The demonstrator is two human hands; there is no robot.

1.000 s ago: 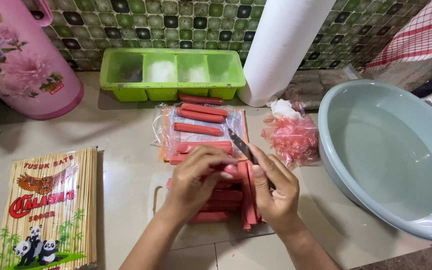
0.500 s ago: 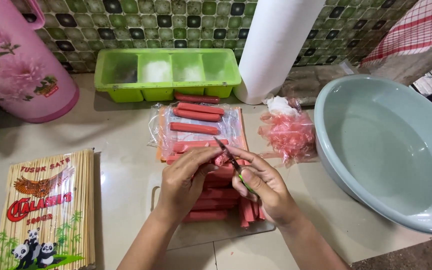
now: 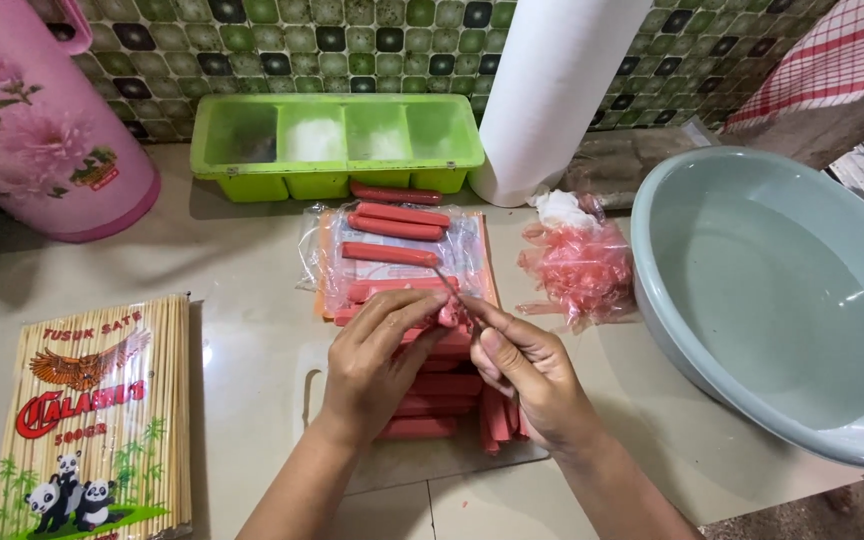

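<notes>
Hands meet over the cutting board; my left hand point(image 3: 377, 365) pinches a red sausage point(image 3: 444, 316) in its fingers; my right hand point(image 3: 527, 370) grips a small knife point(image 3: 445, 282), blade on that sausage above the stacked sausages point(image 3: 432, 385).

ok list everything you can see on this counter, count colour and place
red sausages: several, red, on the clear wrapper at centre, more stacked under the hands
clear plastic wrapper: one, transparent, under the loose sausages
green plastic divided tray: one, lime green, four compartments, back centre
white paper roll: one, white, upright right of the tray
crumpled pink plastic casings: a heap, pink, right of the sausages
grey round basin: one, pale grey, right side
pink flowered flask: one, pink, back left
pack of bamboo skewers: one, tan, front left
left hand: one, pinching a sausage
right hand: one, holding a thin knife
</notes>
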